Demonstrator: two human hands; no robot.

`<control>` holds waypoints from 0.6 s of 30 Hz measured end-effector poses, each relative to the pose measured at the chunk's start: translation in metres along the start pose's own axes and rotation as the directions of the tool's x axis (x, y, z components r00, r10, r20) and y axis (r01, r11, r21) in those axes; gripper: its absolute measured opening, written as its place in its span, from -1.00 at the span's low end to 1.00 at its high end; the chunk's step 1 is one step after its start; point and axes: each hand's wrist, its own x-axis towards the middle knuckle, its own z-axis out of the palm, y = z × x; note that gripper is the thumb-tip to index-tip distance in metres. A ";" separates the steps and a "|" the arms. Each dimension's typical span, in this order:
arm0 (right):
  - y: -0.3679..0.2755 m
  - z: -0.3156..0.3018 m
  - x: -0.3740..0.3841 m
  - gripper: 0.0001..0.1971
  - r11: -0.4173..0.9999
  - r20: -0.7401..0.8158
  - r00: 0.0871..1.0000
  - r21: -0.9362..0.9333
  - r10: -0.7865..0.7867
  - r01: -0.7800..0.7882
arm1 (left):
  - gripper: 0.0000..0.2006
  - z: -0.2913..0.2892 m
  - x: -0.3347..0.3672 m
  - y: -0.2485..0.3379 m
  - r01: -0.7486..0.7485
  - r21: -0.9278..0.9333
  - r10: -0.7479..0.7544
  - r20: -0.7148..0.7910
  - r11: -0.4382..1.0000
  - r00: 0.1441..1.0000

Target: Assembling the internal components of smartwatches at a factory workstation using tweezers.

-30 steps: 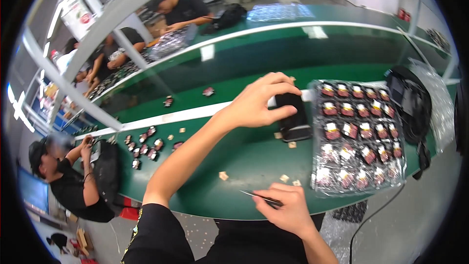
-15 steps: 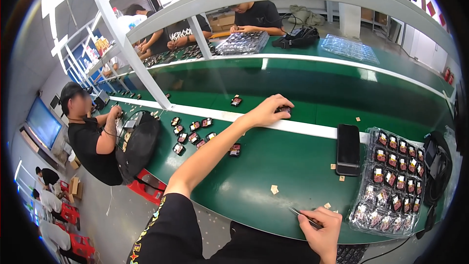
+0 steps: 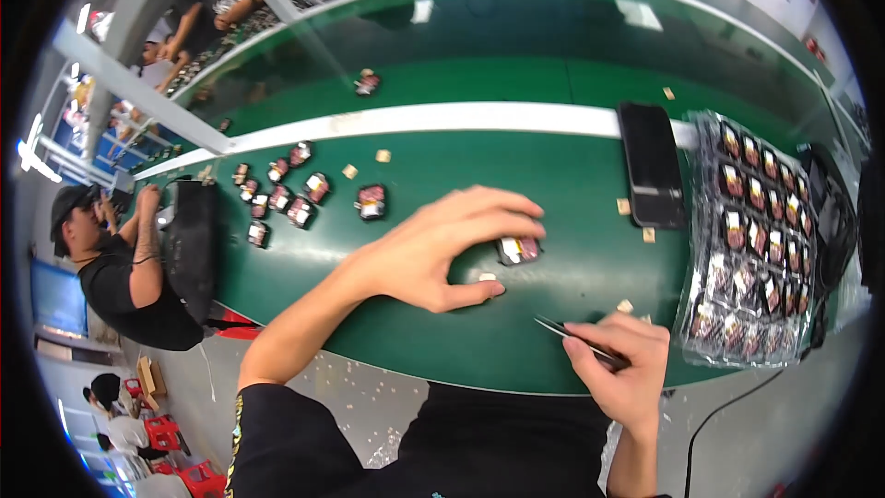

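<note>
A small black, square part with a dark red, white and yellow face [image 3: 519, 251] lies on the green bench [image 3: 369, 263] in front of me. Above it my left hand [image 3: 442, 244] is spread, its fingers stretched past the part's far side and the thumb well apart on the near side. The hand is not closed on the part. Thin metal tweezers [image 3: 590, 348] are held in my right hand [image 3: 627, 364], with their tips pointing left toward the part. A small pale paper piece [image 3: 488, 277] shows near my left thumb.
To the left lie several similar parts [image 3: 300, 211], one standing apart [image 3: 371, 202]. A black phone [image 3: 653, 166] rests across the white rail [image 3: 461, 118]. At right sits a clear tray [image 3: 698, 249] with rows of parts. A co-worker [image 3: 120, 267] sits far left.
My left hand has come back from beyond the white rail to the near bench, bringing the part, and has spread its fingers. My right hand still holds the tweezers. The view has tilted down.
</note>
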 end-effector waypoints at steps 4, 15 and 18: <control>0.004 0.002 -0.002 -0.81 1.000 -0.045 0.999 0.031 0.004 -0.002 | -0.22 0.009 -0.001 -0.001 0.077 0.291 -0.043 -0.121 0.954 0.992; 0.005 0.001 0.009 -0.80 0.996 -0.073 0.994 0.014 -0.083 0.084 | -0.46 0.020 -0.006 0.012 0.112 -0.044 -0.107 0.093 0.993 0.990; 0.005 0.006 0.019 -0.81 0.997 -0.077 0.995 -0.047 -0.071 0.068 | -0.44 0.023 -0.004 0.006 0.066 0.017 -0.068 0.109 0.998 0.992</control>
